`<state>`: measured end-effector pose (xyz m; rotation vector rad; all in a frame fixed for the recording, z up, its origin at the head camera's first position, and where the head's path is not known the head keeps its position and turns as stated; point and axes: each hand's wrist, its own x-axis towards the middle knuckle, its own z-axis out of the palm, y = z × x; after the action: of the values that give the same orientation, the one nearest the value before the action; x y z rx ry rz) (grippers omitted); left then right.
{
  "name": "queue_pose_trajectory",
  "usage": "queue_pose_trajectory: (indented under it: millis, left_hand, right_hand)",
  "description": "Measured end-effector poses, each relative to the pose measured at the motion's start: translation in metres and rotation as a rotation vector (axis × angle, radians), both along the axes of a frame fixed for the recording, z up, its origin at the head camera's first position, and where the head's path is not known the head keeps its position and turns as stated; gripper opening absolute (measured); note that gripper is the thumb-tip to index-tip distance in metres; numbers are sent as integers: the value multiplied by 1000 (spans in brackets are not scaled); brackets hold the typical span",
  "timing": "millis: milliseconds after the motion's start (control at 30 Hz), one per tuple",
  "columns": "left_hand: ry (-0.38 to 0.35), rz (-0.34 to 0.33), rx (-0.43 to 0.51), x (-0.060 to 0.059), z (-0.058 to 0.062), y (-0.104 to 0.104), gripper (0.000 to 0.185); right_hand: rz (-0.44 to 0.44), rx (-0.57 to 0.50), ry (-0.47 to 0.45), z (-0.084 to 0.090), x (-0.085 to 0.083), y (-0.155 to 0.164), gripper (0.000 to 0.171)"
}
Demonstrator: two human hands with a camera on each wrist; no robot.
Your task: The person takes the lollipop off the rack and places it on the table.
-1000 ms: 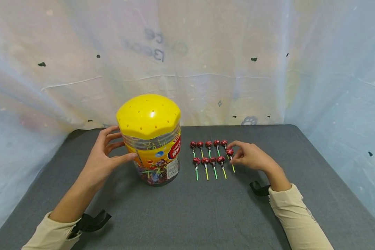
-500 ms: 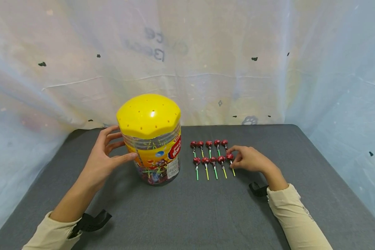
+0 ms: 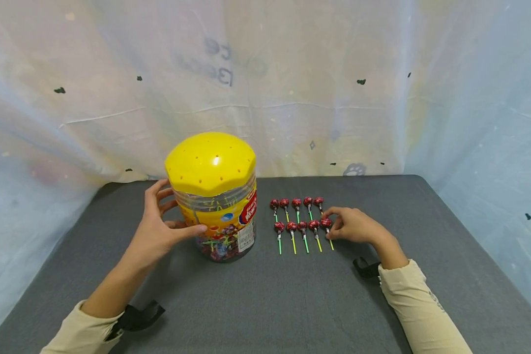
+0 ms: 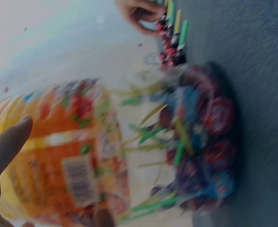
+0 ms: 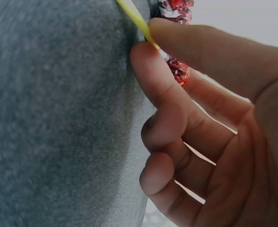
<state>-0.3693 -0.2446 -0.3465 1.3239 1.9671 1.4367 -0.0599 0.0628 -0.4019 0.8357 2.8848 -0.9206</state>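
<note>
Here, from the head camera, our left hand [image 3: 159,236] cups the side of the jar [image 3: 214,196], thumb across its label, fingers spread and curved round its wall. The jar stands upright on the grey table [image 3: 265,295] with its yellow lid [image 3: 210,162] on. Our right hand [image 3: 354,225] pinches the last lollipop [image 3: 326,225] of the near row; two rows of lollipops [image 3: 296,216] lie just right of the jar.

At the left wrist, a thumb [image 4: 6,142] lies on the jar's label [image 4: 73,156], blurred.

At the right wrist, thumb [image 5: 162,75] and forefinger pinch a yellow stick [image 5: 136,21] against the table.
</note>
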Motion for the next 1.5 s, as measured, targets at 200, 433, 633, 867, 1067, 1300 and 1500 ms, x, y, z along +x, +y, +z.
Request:
queue_pose_trajectory:
  millis: [200,433,633,867,1067,1300,1500]
  left_hand:
    - [13,66,20,9,-10,6,112]
    - [-36,69,52,4,-9,10,108]
    - [-76,63,60,-11,-10,15,105]
    - [-97,41,60,-22,-10,17,99]
    - [-80,50,47,-24,-9,13,94]
    - [-82,53,39,-26,-8,11,94]
    - [-93,-7,25,-34,-8,7,92]
  right_hand:
    - [-9,-11,-13,0,-1,-1,50]
    - [-14,-4,-17,1,-1,-1,50]
    - [-12,-2,-8,2,0,-2,49]
    - [-13,7,-12,1,1,-1,49]
    - [-11,17,-5,1,0,-1,47]
    - [-12,26,-15,2,0,-1,48]
    - [8,34,-22,7,3,-3,52]
